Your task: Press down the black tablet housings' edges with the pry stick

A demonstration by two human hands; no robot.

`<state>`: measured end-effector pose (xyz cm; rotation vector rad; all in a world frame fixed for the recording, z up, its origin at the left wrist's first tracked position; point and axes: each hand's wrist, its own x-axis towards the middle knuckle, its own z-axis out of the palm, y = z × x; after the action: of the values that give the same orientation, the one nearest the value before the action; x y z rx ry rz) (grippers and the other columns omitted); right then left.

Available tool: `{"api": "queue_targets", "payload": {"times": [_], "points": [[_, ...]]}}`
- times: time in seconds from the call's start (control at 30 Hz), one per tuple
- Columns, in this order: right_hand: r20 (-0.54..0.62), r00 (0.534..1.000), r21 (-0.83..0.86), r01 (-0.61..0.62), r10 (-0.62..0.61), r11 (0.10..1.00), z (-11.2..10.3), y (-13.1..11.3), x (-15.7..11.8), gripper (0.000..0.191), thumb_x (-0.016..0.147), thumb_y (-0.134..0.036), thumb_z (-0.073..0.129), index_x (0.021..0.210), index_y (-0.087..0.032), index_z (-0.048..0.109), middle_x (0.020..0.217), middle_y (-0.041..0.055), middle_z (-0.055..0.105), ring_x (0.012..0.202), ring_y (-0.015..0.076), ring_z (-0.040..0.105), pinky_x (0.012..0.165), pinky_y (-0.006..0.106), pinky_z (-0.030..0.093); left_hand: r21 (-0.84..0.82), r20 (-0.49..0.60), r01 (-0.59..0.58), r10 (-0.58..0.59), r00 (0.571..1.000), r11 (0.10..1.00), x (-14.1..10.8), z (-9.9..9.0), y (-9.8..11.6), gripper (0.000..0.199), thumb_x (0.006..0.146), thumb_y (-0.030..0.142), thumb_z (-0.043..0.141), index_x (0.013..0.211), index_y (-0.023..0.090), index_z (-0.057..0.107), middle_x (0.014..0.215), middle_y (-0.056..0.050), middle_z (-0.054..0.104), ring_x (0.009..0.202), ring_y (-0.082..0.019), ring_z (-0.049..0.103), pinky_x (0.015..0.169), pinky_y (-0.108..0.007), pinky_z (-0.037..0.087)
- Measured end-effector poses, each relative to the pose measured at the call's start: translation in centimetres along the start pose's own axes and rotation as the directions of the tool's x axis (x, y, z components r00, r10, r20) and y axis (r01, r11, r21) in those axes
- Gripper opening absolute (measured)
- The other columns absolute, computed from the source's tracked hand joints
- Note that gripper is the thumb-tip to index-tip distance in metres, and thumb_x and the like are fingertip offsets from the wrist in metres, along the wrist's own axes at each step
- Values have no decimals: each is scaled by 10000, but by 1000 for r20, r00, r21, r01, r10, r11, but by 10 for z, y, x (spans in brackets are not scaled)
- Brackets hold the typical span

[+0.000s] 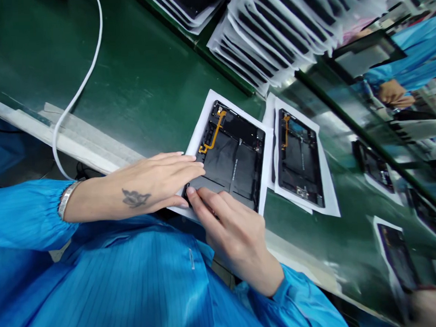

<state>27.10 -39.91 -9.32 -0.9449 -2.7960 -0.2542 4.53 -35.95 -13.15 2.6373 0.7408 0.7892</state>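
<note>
Before me a black tablet housing (223,163) lies on a white sheet (201,117) at the bench's front edge. An orange flex cable (214,140) runs along its upper left side, and dark panels fill the inside. My left hand (157,182) rests flat, fingers stretched out, over the housing's left edge. At the lower left corner my right hand (232,225) has its thumb and fingers pinched together against the housing. Whatever sits between those fingertips is too small or hidden to make out.
A second tablet housing (299,156) lies on white paper to the right. Behind it stands a row of housings (270,33) separated by white sheets. A white cable (93,63) curves over the green bench (146,75). Further right, another person's hand (394,93) shows near more housings.
</note>
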Motion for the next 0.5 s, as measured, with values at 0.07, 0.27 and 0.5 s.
{"api": "queue_targets", "payload": {"times": [0.07,0.27,0.5], "points": [[34,998,-32,60,-59,998,-4,4,4,233,1008,-118,483,1134,-97,678,990,83,723,697,140,551,577,301,432,-26,0,4,-4,1000,1000,0,1,-1,431,1052,370,480,1410,130,484,1437,-142,589,1409,-262,505,1212,-425,394],[108,985,-13,139,-137,990,-9,14,10,310,1046,-127,383,1139,-90,676,1009,90,718,810,144,605,610,275,454,21,10,-23,22,1000,1000,-2,-1,-2,450,1063,346,451,1426,81,453,1465,-169,559,1406,-261,505,1218,-418,382],[112,988,-50,112,-106,992,-13,7,12,215,1018,-130,487,1058,-108,697,927,60,694,721,131,551,578,303,405,-20,-9,-17,17,1000,1000,0,1,-2,417,1064,362,443,1399,115,471,1427,-159,590,1400,-265,513,1197,-427,403]]}}
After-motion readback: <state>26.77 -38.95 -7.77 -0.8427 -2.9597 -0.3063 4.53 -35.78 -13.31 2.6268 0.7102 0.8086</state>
